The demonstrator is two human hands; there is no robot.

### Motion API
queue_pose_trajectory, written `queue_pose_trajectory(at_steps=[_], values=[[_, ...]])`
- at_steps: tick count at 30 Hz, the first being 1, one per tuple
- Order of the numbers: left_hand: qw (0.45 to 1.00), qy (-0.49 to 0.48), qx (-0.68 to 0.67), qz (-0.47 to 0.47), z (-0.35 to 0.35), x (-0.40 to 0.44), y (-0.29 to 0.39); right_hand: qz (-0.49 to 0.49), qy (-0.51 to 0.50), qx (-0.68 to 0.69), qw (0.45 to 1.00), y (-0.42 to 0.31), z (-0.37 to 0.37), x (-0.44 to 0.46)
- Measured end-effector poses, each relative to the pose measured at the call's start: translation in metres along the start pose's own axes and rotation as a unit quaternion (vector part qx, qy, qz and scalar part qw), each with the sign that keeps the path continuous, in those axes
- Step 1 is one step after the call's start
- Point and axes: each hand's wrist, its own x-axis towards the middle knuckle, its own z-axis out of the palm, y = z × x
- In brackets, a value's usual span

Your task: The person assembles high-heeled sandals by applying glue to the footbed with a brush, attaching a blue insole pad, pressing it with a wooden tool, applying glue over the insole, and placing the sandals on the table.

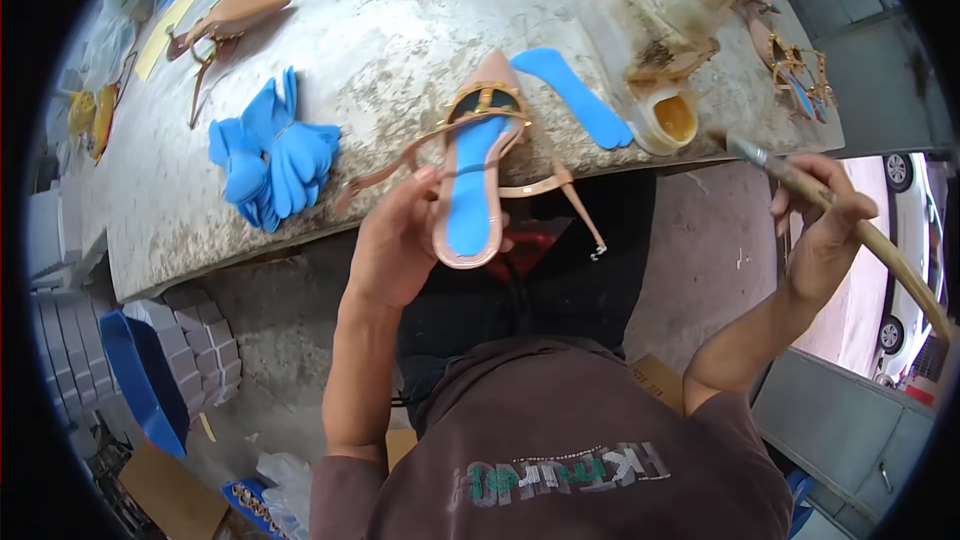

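Note:
My left hand [395, 240] grips the heel side of a pink pointed sandal [492, 165], with a blue pad inside and its straps hanging to both sides. In my right hand [822, 225] is a long wooden-handled brush [790, 180], its bristles pointing left toward a cup of amber liquid [675, 118]. The cup sits at the table's front edge, below a crusted, pale bottle [690, 5]. Just right of the sandal's toe lies a single blue insole [572, 98]. A bundle of blue insoles [275, 152] rests to the left.
Pink shoes [235, 15] lie at the back left of the worn table [400, 50]. More strappy sandals [798, 70] are at the right edge. Below on the left are stacked white boxes [190, 345] and a blue tray [147, 380]; grey cabinets [840, 430] stand on the right.

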Motion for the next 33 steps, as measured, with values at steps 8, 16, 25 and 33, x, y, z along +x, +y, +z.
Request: queue_pose_trajectory(at_steps=[8,16,25,33], values=[[0.997,0.057,0.011,0.047,0.021,0.026,-0.014,0.095,-0.027,0.053,0.994,0.030,-0.002,0.016],[0.985,0.068,0.061,0.143,0.019,0.026,-0.037,0.122,-0.057,-0.030,0.990,0.044,-0.023,0.029],[0.977,0.151,0.085,0.121,0.041,0.022,-0.038,-0.154,0.141,0.121,0.970,0.039,0.011,-0.023],[0.969,0.206,0.024,0.132,0.053,0.028,-0.035,-0.200,-0.056,0.014,0.978,0.002,0.176,-0.022]])
